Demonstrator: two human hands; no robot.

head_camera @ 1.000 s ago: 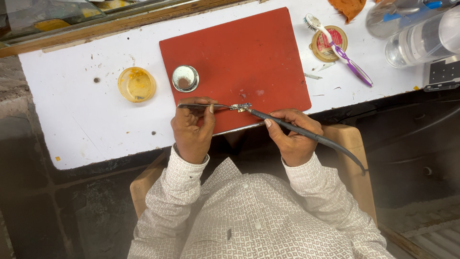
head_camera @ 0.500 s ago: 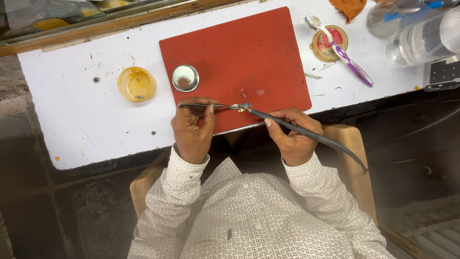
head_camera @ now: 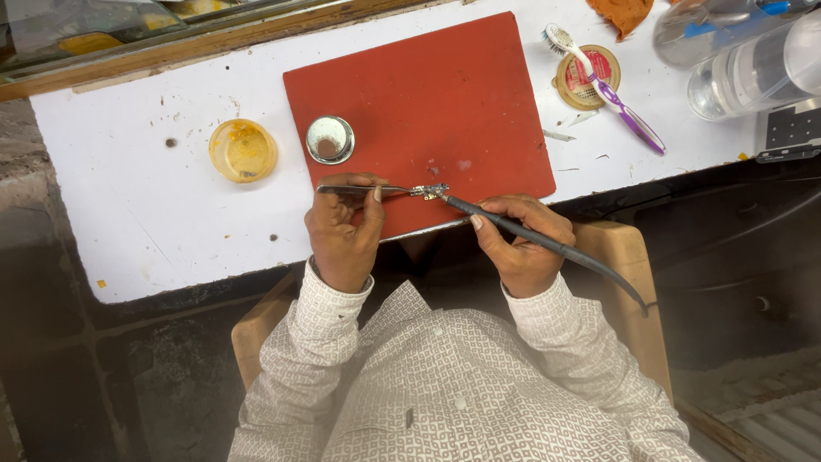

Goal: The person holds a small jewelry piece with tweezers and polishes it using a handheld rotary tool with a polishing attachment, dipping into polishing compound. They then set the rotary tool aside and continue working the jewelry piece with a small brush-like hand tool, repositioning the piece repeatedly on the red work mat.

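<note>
**Holding a tiny metal piece steady under a torch tip**

The left hand (head_camera: 344,231) is pinching a pair of slim steel tweezers (head_camera: 363,189), its fingers (head_camera: 374,195) clenched around the shaft, and the tweezer tips are gripping a small, glinting metal piece (head_camera: 430,191) just above the near edge of the red rectangular work mat (head_camera: 419,111). The right hand (head_camera: 523,248) is wrapping its fingers around a thin black hose-fed torch (head_camera: 513,229), whose nozzle is nearly touching the piece; whether a flame is burning cannot be told.

To do this well, both wrists are best braced against the edge of the white painted table (head_camera: 128,214), so that the tweezers and the nozzle are not wandering apart. The tweezer grip is looking firm but should be staying light enough not to bend so small a part. Keeping the work over the mat rather than over the lap seems wise, since the piece is sitting close to the edge.

A small round metal cup (head_camera: 330,139) is resting on the mat, well apart from the hands. A yellow translucent dish (head_camera: 243,151) and a purple-handled toothbrush (head_camera: 603,84) are lying on the table farther away.
</note>
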